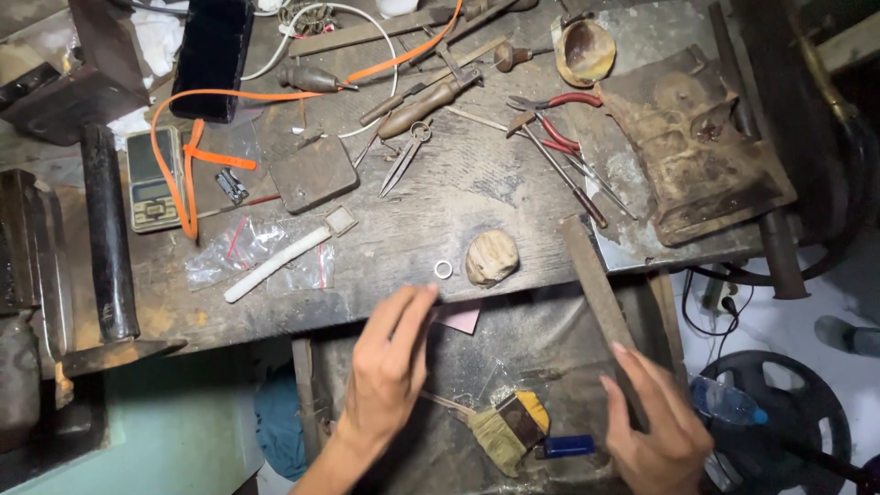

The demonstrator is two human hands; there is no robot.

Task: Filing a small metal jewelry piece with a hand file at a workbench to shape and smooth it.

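My left hand [390, 362] is reaching, fingers pressed together and holding nothing, toward the small ring [444, 269].
Light, stiff and slippery, I am judging; pinching its rim suits best, while my right hand [653, 423] is resting spread on the flat bar [596, 284].

Worn wooden workbench [513, 197], dim light, pale floor [825, 302], perhaps tiled
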